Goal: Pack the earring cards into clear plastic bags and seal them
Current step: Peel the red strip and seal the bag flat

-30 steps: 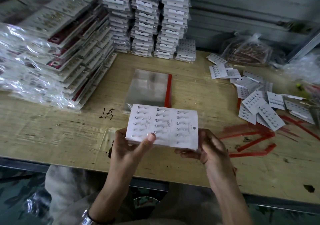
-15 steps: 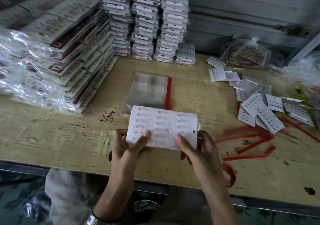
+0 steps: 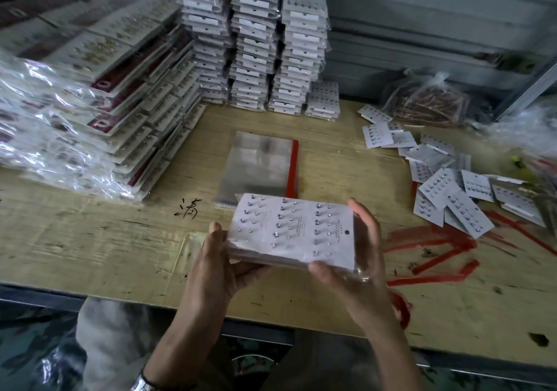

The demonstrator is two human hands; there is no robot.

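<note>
My left hand (image 3: pixel 217 261) grips the left end of a thick stack of white paper earring cards (image 3: pixel 289 231), thumb against the end, fingers curled beneath. My right hand (image 3: pixel 361 246) clasps the right end, where crinkled clear plastic film (image 3: pixel 360 271) shows at the near corner; how far it covers the stack I cannot tell. The stack hovers over the near edge of the pale, scuffed wooden surface (image 3: pixel 90 240). Small studs glint in rows on the top card; its fine print is too small to read. Beyond lies a flat pile of clear plastic bags with a red strip (image 3: pixel 259 161), and beside it a black handwritten character (image 3: pixel 188 208).
</note>
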